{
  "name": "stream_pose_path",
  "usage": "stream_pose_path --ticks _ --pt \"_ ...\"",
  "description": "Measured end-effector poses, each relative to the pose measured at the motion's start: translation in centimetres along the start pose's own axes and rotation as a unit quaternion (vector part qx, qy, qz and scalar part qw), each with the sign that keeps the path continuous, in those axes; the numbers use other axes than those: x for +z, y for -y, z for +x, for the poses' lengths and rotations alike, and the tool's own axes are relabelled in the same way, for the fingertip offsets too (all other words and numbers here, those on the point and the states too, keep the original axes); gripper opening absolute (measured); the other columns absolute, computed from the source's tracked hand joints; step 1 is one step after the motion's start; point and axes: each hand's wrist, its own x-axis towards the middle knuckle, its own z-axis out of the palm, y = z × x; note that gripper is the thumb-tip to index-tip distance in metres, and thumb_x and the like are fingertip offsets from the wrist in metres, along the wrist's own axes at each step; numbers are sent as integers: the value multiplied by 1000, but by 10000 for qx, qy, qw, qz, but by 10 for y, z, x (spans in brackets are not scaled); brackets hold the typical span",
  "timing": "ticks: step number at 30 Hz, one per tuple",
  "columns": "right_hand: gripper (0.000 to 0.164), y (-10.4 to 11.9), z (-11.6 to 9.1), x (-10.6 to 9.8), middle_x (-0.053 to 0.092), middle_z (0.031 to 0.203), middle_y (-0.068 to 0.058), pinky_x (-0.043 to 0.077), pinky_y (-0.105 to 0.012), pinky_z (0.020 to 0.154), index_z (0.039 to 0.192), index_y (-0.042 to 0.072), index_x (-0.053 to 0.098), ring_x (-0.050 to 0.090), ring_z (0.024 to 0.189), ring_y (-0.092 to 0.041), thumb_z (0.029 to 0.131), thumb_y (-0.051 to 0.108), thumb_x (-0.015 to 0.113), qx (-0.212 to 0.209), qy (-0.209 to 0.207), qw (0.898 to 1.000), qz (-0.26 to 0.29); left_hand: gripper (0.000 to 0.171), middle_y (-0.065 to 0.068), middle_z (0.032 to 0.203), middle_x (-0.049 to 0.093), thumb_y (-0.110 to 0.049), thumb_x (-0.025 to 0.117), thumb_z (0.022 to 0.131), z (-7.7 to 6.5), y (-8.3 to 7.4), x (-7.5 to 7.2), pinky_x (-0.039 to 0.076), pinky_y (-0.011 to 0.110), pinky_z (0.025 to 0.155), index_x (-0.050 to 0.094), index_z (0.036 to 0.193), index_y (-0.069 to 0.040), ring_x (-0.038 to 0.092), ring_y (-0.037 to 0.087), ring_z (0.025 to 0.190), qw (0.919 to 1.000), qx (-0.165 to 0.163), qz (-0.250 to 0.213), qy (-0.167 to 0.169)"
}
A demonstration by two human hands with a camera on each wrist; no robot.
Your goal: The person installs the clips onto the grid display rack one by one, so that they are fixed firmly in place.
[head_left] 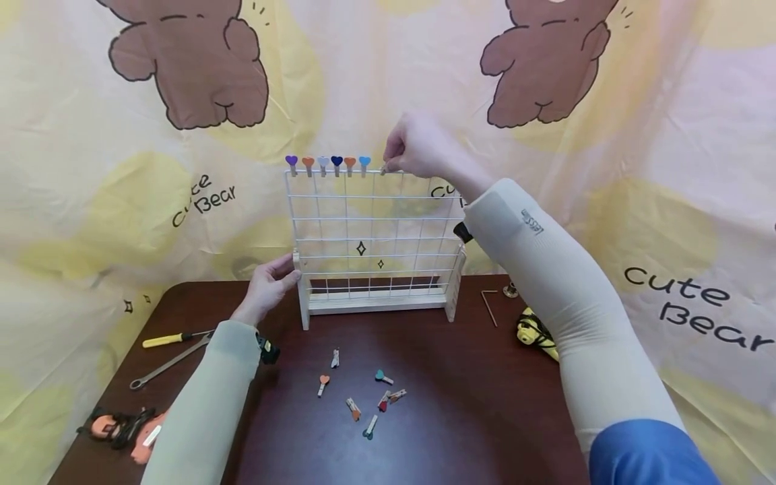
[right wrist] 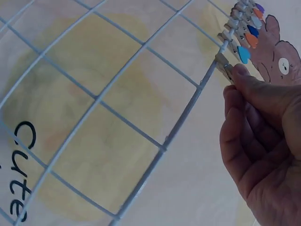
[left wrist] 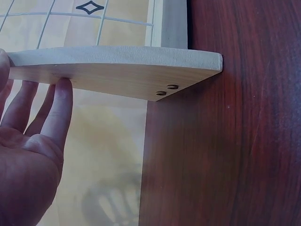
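Note:
A white wire grid rack [head_left: 374, 219] with wooden side boards stands upright at the back of the table. My right hand [head_left: 418, 145] pinches a small wooden clothespin [right wrist: 225, 67] between thumb and forefinger, its tip at the grid's top wire; the fingers hide its other end. Beside it on that wire sits a row of clothespins with heart tops, from a purple one [head_left: 292, 162] to a light blue one [head_left: 364, 163]. With my left hand [head_left: 267, 288] I hold the rack's left side board [left wrist: 117, 70], fingertips against its outer face.
Several loose clothespins, one with a teal heart [head_left: 380, 376], lie on the dark table [head_left: 461, 417] before the rack. At left are a yellow-handled screwdriver [head_left: 164, 341], a wrench [head_left: 170, 362] and an orange tool [head_left: 145, 438]. A hex key [head_left: 490, 308] and yellow tool [head_left: 533, 330] lie right.

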Motion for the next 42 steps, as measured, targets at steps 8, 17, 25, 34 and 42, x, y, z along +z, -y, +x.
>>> stream_pose_path --ticks 8,17,25,34,42 --pt "9 -1 11 -2 80 89 -8 56 -27 78 83 4 82 72 82 -16 90 8 85 -139 339 9990 244 61 26 152 54 -10 68 105 2 0 1 51 11 91 44 160 -4 62 -5 111 9999 -128 61 52" --pt "8 -4 14 8 80 86 -8 55 -24 76 84 2 82 70 78 -14 90 8 84 -216 126 9979 595 58 27 151 55 -8 67 105 -1 -1 -3 53 12 91 47 159 -4 63 -3 110 9999 -83 51 28" --pt "34 -2 -30 40 76 96 -7 56 -30 77 128 4 73 65 73 -16 98 20 77 -91 -1895 9786 792 60 28 150 55 -9 69 104 -1 0 3 54 15 92 46 158 -1 66 1 113 9999 64 -127 43" --pt "3 -8 -154 206 72 80 13 56 -23 65 91 19 80 63 69 -3 94 17 80 -408 690 9834 1627 59 26 153 54 -10 68 104 2 -2 6 53 13 91 47 160 -7 64 5 118 9999 -15 -41 118" --pt "12 0 -205 310 68 69 20 52 -19 63 89 20 82 62 66 2 86 28 91 389 2010 9684 1423 59 25 151 57 -14 71 104 1 2 3 53 12 89 49 158 -5 64 -1 111 9999 -34 118 24"
